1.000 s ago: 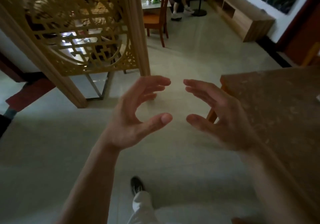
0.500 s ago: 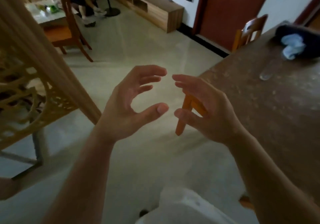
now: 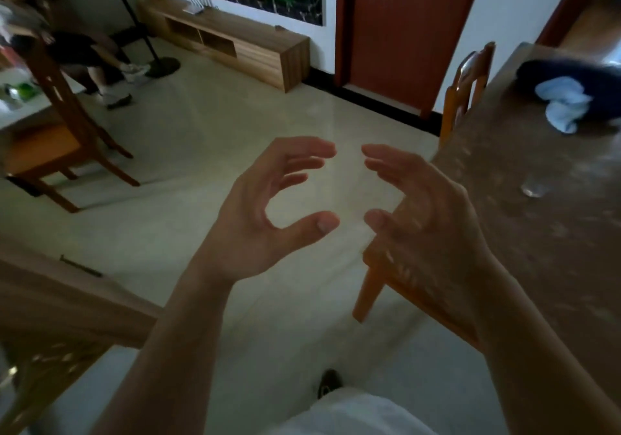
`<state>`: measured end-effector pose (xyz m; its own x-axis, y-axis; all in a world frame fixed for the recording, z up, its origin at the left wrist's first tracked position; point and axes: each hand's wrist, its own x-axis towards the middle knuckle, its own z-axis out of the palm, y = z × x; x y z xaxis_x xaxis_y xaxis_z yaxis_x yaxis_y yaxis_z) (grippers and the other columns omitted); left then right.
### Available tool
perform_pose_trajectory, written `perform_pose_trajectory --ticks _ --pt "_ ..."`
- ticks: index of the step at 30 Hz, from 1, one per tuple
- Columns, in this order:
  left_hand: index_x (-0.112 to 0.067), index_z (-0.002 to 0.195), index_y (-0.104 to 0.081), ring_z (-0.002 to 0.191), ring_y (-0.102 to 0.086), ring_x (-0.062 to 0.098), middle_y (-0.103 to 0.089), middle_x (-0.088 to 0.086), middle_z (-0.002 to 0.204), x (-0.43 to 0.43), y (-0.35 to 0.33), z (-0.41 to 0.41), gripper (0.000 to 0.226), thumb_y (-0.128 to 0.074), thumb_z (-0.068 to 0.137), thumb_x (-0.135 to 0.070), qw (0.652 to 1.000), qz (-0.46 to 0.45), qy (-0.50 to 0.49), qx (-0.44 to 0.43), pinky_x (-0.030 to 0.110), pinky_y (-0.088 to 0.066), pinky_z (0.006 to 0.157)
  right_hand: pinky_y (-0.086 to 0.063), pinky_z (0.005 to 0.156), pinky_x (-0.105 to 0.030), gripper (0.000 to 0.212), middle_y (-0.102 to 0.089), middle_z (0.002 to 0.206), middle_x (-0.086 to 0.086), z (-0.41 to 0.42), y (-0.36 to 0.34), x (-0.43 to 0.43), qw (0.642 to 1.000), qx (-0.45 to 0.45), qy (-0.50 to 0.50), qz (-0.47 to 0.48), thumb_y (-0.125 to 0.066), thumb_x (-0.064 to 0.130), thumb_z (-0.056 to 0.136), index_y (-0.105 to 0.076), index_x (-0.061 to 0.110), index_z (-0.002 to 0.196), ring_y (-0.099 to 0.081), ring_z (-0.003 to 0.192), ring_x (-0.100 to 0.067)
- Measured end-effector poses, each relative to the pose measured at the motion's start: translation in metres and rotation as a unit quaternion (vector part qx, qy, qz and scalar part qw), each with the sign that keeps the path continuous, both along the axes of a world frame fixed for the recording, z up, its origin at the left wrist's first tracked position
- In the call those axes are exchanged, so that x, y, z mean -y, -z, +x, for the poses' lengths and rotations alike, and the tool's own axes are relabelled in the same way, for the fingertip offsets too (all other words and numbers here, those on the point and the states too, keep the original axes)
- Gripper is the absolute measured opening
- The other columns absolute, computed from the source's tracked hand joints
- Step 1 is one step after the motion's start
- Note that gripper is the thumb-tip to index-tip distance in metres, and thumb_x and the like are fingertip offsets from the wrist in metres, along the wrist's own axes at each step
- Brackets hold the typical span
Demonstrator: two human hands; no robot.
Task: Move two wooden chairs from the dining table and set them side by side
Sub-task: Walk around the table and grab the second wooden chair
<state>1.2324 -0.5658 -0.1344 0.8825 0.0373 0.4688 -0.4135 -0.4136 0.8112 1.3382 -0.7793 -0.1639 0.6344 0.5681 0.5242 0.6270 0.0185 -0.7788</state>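
Note:
My left hand [image 3: 268, 206] and my right hand [image 3: 426, 216] are raised in front of me, fingers curved and apart, holding nothing. The brown dining table [image 3: 544, 233] fills the right side. One wooden chair [image 3: 467, 85] stands at its far left edge, only its backrest showing. An orange wooden leg and rail [image 3: 369, 286] show under the table's near corner, partly hidden by my right hand. Another wooden chair [image 3: 57, 138] with an orange seat stands at the far left by a white table.
A low wooden TV cabinet [image 3: 242, 48] runs along the far wall beside a red-brown door [image 3: 400, 27]. A seated person [image 3: 84, 54] and a floor fan stand [image 3: 161, 64] are far left. A wooden screen frame [image 3: 60, 303] crosses the lower left. Dark and pale-blue cloth [image 3: 568, 98] lies on the dining table.
The view has swung right: the carved screen slid off to the lower left, and the dining table, door and far chair came into sight. Both hands kept their open, curved pose.

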Motion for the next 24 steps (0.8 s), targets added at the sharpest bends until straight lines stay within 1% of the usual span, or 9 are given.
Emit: perform_pose_trajectory --ticks 3,5,8,10,12,15,17,20,24 --pt "-0.034 0.136 -0.052 0.131 -0.063 0.03 -0.064 0.001 0.14 -0.031 -0.003 0.045 0.059 -0.075 0.088 -0.061 1.0 -0.018 0.006 0.002 0.057 -0.053 0.107 -0.054 0.105 -0.037 0.063 -0.058 0.143 0.009 0.04 -0.005 -0.025 0.999 0.018 0.018 -0.022 -0.068 0.055 0.091 -0.051 0.02 0.14 -0.059 0.131 -0.012" --pt "-0.036 0.135 -0.053 0.131 -0.063 0.03 -0.064 -0.001 0.14 -0.055 0.001 0.075 0.058 -0.077 0.088 -0.061 0.999 -0.033 0.011 0.0 0.054 -0.052 0.107 -0.054 0.105 -0.035 0.067 -0.057 0.143 0.008 0.069 -0.005 -0.041 0.999 0.016 0.029 -0.028 -0.066 0.057 0.09 -0.051 0.015 0.14 -0.058 0.132 -0.01" --pt "-0.033 0.136 -0.053 0.132 -0.063 0.029 -0.064 -0.001 0.141 -0.094 0.01 0.123 0.059 -0.077 0.089 -0.059 0.998 -0.051 0.026 -0.005 0.049 -0.052 0.108 -0.054 0.106 -0.038 0.07 -0.056 0.145 0.007 0.112 -0.001 -0.07 0.998 0.011 0.047 -0.05 -0.063 0.061 0.09 -0.048 0.018 0.143 -0.058 0.132 -0.01" --pt "-0.03 0.137 -0.054 0.132 -0.063 0.029 -0.063 0.002 0.141 -0.123 0.017 0.155 0.061 -0.077 0.088 -0.059 0.998 -0.056 0.035 -0.005 0.049 -0.052 0.107 -0.053 0.106 -0.042 0.07 -0.055 0.147 0.005 0.143 0.004 -0.092 0.997 0.015 0.053 -0.06 -0.062 0.06 0.091 -0.047 0.019 0.144 -0.057 0.133 -0.011" --pt "-0.029 0.137 -0.054 0.131 -0.063 0.03 -0.064 0.003 0.141 -0.152 0.023 0.188 0.064 -0.079 0.087 -0.06 0.997 -0.059 0.041 -0.001 0.05 -0.052 0.106 -0.052 0.107 -0.041 0.069 -0.055 0.148 0.006 0.173 0.007 -0.116 0.997 0.013 0.055 -0.059 -0.064 0.057 0.091 -0.047 0.018 0.145 -0.056 0.134 -0.011" --pt "-0.034 0.136 -0.055 0.131 -0.064 0.03 -0.064 0.002 0.14 -0.197 0.026 0.244 0.064 -0.081 0.084 -0.06 0.996 -0.065 0.059 0.0 0.051 -0.053 0.105 -0.051 0.108 -0.039 0.067 -0.055 0.148 0.006 0.224 0.007 -0.155 0.997 0.01 0.062 -0.054 -0.068 0.047 0.09 -0.049 0.013 0.145 -0.056 0.134 -0.011" --pt "-0.035 0.136 -0.055 0.131 -0.064 0.03 -0.064 0.002 0.141 -0.224 0.022 0.283 0.064 -0.082 0.084 -0.06 0.995 -0.062 0.077 -0.004 0.052 -0.053 0.105 -0.049 0.11 -0.04 0.07 -0.056 0.148 0.003 0.254 0.002 -0.179 0.996 -0.001 0.077 -0.049 -0.068 0.049 0.09 -0.048 0.012 0.146 -0.056 0.135 -0.013" --pt "-0.031 0.135 -0.054 0.131 -0.064 0.031 -0.063 0.006 0.142 -0.256 0.013 0.342 0.064 -0.081 0.084 -0.06 0.992 -0.053 0.117 0.0 0.054 -0.054 0.105 -0.048 0.112 -0.04 0.074 -0.056 0.148 0.003 0.293 -0.006 -0.204 0.993 0.005 0.112 -0.032 -0.068 0.052 0.09 -0.048 0.01 0.147 -0.056 0.135 -0.015" --pt "-0.029 0.133 -0.054 0.131 -0.063 0.034 -0.062 0.008 0.14 -0.272 0.003 0.422 0.063 -0.081 0.084 -0.059 0.983 -0.063 0.174 -0.008 0.053 -0.053 0.105 -0.047 0.112 -0.048 0.072 -0.055 0.15 -0.003 0.337 -0.016 -0.219 0.985 -0.006 0.17 -0.037 -0.07 0.038 0.087 -0.048 0.006 0.147 -0.055 0.136 -0.017"
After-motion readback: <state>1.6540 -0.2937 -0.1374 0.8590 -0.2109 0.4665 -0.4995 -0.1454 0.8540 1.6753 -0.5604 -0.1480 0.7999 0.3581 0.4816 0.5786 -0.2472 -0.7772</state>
